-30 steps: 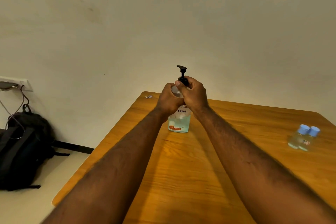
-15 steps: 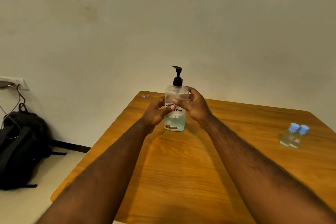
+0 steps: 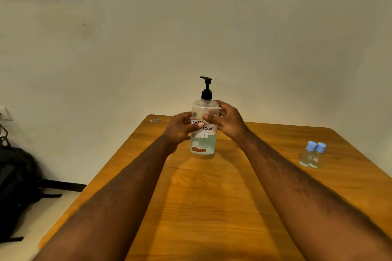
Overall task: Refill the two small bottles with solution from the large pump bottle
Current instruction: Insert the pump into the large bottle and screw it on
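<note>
The large pump bottle [image 3: 204,142] stands upright near the far edge of the wooden table [image 3: 212,207]. It is clear, has a black pump head, a handwritten white label and pale blue liquid in its lower part. My left hand [image 3: 180,129] holds its left side, thumb across the label. My right hand [image 3: 227,122] holds its right side, thumb on the front and fingers curled behind it. Two small bottles [image 3: 311,154] with light blue caps stand side by side, touching, at the right of the table, apart from both hands.
A black backpack [image 3: 17,188] lies on the floor left of the table, below a wall socket with cables. A small sticker [image 3: 154,120] sits at the table's far left corner. The wall rises directly behind the table.
A second ago both hands were up at the bottle's neck and pump collar. They have slid down and now hold the bottle's body on either side; the bottle stays upright in place.
</note>
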